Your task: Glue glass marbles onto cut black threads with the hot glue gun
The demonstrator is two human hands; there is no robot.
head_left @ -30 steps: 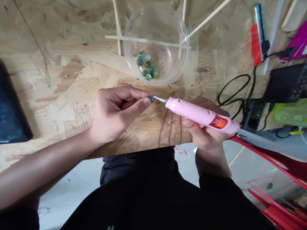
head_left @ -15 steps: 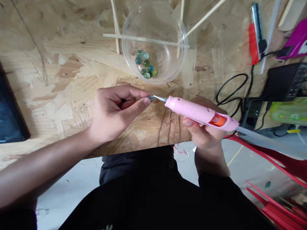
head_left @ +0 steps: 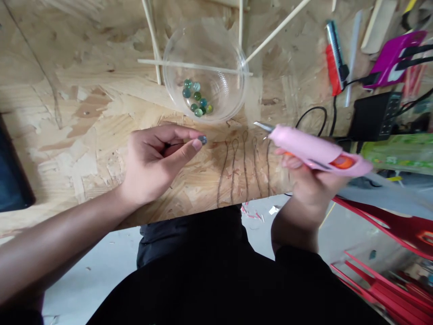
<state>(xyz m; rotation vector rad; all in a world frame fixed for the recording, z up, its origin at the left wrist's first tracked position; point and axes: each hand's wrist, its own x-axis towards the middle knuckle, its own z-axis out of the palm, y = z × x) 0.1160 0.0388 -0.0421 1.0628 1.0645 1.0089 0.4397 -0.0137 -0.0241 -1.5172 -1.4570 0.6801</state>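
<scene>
A person in a black T-shirt [head_left: 216,280], seen from above, sits or stands at the edge of a rough chipboard table [head_left: 91,162]. The left hand [head_left: 158,160] is pinched nearly closed, thumb and forefinger gripping a small, shiny, grey-blue glassy piece [head_left: 203,140] at their tips, just above the tabletop near the middle of the view. A thin dark strand shows between the fingers.

The right hand [head_left: 311,180] is wrapped around a pink hot glue gun [head_left: 311,146] with an orange part showing in its side. The gun's metal nozzle [head_left: 264,127] points left and slightly away from the person, well apart from the glassy piece. A translucent glue stick [head_left: 394,184] extends from its rear; this area is blurred.

Between the hands, thin dark looped cords [head_left: 245,158] lie in a row, roughly parallel, their loops toward the far side. Beyond them is a round, clear plastic bowl [head_left: 244,97] with green and blue marbles [head_left: 197,95] clustered at its near left. Pale wooden sticks [head_left: 277,30] lie around the bowl.

At the far left is a dark, flat device [head_left: 13,169]. To the right are a purple device [head_left: 380,61], a black box [head_left: 372,116] and cables. Below, red chairs [head_left: 389,223] are on a grey floor [head_left: 101,275].
</scene>
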